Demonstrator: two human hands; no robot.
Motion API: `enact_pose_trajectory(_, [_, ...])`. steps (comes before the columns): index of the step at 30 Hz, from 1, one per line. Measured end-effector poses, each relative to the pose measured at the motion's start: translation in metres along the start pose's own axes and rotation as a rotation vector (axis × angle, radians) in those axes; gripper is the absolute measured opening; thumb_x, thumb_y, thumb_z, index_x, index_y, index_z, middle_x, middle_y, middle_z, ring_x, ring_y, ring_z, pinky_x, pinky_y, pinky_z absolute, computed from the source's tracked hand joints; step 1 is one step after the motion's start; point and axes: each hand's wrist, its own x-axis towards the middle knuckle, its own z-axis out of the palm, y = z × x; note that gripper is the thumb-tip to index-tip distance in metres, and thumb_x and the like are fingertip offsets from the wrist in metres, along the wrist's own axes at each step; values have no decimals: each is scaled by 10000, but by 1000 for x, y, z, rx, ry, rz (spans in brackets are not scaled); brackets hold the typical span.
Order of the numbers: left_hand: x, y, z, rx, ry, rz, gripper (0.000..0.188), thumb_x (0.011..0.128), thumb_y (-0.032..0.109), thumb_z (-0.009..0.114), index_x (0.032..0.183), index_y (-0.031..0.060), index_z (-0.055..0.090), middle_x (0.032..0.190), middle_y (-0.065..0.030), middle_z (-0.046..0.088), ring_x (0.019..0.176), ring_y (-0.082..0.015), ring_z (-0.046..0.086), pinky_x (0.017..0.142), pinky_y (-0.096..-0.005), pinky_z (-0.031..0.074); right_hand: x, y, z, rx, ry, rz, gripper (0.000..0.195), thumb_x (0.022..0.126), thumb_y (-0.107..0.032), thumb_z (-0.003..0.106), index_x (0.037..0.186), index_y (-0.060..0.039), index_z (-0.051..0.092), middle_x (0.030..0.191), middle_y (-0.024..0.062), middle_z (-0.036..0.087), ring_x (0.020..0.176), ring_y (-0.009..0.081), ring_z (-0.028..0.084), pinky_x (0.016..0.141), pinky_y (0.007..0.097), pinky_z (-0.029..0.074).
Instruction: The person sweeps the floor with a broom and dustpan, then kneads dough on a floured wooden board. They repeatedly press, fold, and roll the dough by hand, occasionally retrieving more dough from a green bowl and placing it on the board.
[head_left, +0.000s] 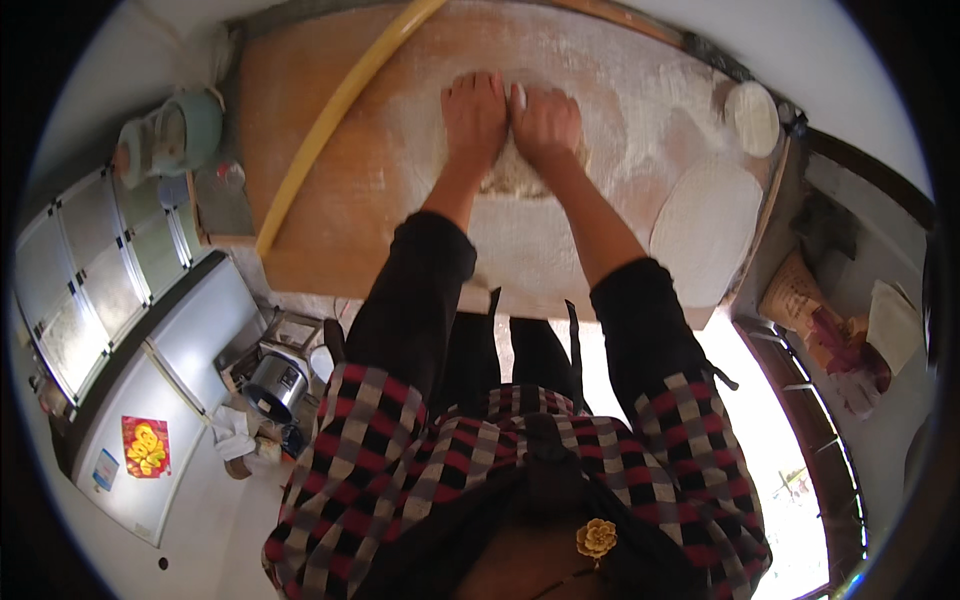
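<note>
My left hand (475, 112) and my right hand (547, 120) lie side by side, backs up and fingers curled, on a piece of dough (517, 180). Its rough near edge shows between and below my wrists; the rest is hidden under my hands. Flour dusts the wooden board (315, 247) around it, most thickly on the right. A long yellow wooden rolling pin (345, 109) lies slantwise to the left of my hands, touching neither. To the right, a large pale flat oval (709, 229), seemingly a dough sheet, rests on the board.
A smaller pale round item (752, 118) sits at the board's far right corner. Pale green containers (191, 127) stand beyond the left edge. At lower left are a shiny metal pot (276, 384) and a white refrigerator (199, 326). A printed sack (791, 296) stands at right.
</note>
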Motion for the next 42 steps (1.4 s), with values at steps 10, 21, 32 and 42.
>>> enact_pose_trajectory(10, [-60, 44, -81, -51, -282, -181, 471, 967, 283, 328, 756, 59, 685, 826, -162, 667, 807, -333, 635, 755, -468, 480, -71, -28, -64, 50, -53, 88, 470, 956, -441, 370, 991, -97, 688, 1057, 113, 660, 1110, 272, 541, 946, 422, 377])
enact_pose_trajectory(21, [-113, 23, -44, -111, -131, -66, 336, 915, 235, 441, 1185, 89, 577, 1265, -107, 539, 1227, -278, 463, 1070, -500, 241, -117, -4, -30, 123, 25, -80, 336, 868, -306, 501, 1157, -155, 582, 1204, 42, 560, 1172, 259, 470, 1013, 440, 278])
enact_pose_trajectory(32, [-14, 18, -8, 52, -55, -175, 346, 966, 291, 409, 1199, 76, 549, 1306, -113, 480, 1234, -283, 425, 1050, -484, 254, -11, 5, -14, 120, -98, 58, 293, 917, -335, 509, 913, -78, 648, 1039, 98, 640, 1004, 273, 554, 876, 420, 385])
enact_pose_trajectory(42, [-25, 42, -67, -24, -560, -182, 318, 953, 282, 423, 915, 74, 661, 974, -115, 643, 972, -285, 569, 946, -457, 335, -36, -11, -72, 162, -336, 202, 500, 984, -425, 302, 1005, -77, 661, 1067, 109, 646, 1114, 276, 529, 962, 440, 377])
